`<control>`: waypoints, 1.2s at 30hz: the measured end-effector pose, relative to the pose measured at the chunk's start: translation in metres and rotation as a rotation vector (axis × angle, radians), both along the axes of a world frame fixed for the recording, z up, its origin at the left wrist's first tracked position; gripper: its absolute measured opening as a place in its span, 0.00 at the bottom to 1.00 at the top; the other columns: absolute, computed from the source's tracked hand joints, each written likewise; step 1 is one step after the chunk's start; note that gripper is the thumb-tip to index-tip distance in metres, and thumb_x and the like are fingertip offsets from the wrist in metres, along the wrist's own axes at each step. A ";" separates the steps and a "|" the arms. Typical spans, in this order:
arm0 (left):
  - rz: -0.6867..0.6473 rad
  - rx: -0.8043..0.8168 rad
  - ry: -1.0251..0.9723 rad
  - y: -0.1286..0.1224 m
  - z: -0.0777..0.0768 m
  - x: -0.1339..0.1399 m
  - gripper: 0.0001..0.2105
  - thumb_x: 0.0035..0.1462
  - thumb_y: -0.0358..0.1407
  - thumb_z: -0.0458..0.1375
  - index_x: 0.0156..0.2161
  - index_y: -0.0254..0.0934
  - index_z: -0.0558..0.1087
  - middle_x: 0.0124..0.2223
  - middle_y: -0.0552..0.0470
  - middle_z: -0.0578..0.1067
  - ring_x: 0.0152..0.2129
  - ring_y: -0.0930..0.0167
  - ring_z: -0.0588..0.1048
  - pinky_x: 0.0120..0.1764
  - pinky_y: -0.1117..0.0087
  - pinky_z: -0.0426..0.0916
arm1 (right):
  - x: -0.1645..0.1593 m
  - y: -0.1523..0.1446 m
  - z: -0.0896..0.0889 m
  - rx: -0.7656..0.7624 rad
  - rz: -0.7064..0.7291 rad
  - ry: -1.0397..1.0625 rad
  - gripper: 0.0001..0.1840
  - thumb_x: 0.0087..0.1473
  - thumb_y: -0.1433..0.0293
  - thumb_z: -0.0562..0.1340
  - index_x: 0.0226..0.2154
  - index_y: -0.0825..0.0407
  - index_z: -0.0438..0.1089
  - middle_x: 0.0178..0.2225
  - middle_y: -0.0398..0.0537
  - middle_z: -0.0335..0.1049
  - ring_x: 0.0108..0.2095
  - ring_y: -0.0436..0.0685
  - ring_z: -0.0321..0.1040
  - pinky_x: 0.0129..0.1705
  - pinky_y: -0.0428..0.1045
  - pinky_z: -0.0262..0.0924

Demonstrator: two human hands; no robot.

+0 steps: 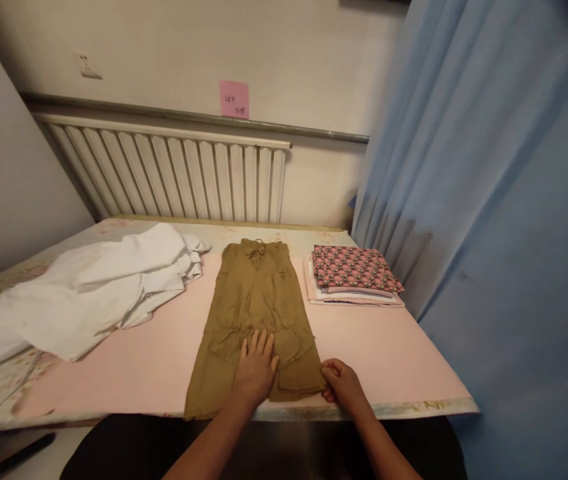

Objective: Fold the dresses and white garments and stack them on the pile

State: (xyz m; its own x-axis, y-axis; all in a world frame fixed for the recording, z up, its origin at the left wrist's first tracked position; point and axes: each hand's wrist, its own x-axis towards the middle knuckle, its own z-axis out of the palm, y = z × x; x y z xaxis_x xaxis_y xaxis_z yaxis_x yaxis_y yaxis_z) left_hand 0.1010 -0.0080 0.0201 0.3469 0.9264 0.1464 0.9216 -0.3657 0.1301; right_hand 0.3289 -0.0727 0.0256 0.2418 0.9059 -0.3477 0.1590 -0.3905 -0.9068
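Observation:
An olive-brown garment (254, 293) with a drawstring tie at its far end lies lengthwise on the pink cloth (364, 353), its long sides folded inward. My left hand (257, 367) rests flat on the garment's gathered middle, fingers stretched out. At the garment's near right corner, my right hand (341, 383) pinches the edge of the fabric between thumb and fingers. The near left corner of the garment reaches the table's front edge.
A rumpled white cloth (99, 287) covers the table's left side. Folded fabrics with a patterned red piece (354, 268) on top form a stack at the right. A blue curtain (504, 220) hangs along the right; a radiator (179, 170) stands behind.

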 end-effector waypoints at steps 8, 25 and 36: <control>-0.006 0.001 0.015 -0.001 0.005 -0.001 0.26 0.64 0.40 0.45 0.65 0.37 0.57 0.67 0.45 0.58 0.65 0.58 0.51 0.63 0.48 0.47 | 0.000 0.000 -0.002 0.018 -0.003 0.017 0.15 0.43 0.56 0.59 0.31 0.49 0.64 0.17 0.34 0.62 0.15 0.51 0.64 0.17 0.45 0.56; -0.039 0.171 -0.384 -0.037 -0.024 -0.079 0.20 0.64 0.39 0.47 0.59 0.38 0.65 0.61 0.45 0.69 0.62 0.62 0.60 0.60 0.53 0.61 | 0.003 -0.004 -0.003 0.068 0.047 0.030 0.20 0.48 0.57 0.57 0.40 0.51 0.68 0.14 0.36 0.65 0.15 0.52 0.65 0.18 0.45 0.58; 0.486 0.038 -0.520 -0.047 -0.015 -0.169 0.26 0.58 0.46 0.44 0.53 0.30 0.68 0.52 0.36 0.74 0.52 0.57 0.72 0.56 0.55 0.64 | 0.009 -0.008 -0.005 0.122 0.124 0.042 0.35 0.55 0.60 0.54 0.61 0.60 0.56 0.11 0.37 0.65 0.13 0.53 0.63 0.19 0.46 0.61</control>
State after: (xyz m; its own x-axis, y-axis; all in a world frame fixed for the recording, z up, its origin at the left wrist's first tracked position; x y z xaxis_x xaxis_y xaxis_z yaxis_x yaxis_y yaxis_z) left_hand -0.0680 -0.0549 0.0049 -0.2274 0.9495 0.2161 0.8033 0.0575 0.5928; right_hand 0.3377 -0.0807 0.0204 0.1132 0.9639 -0.2411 0.1600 -0.2572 -0.9530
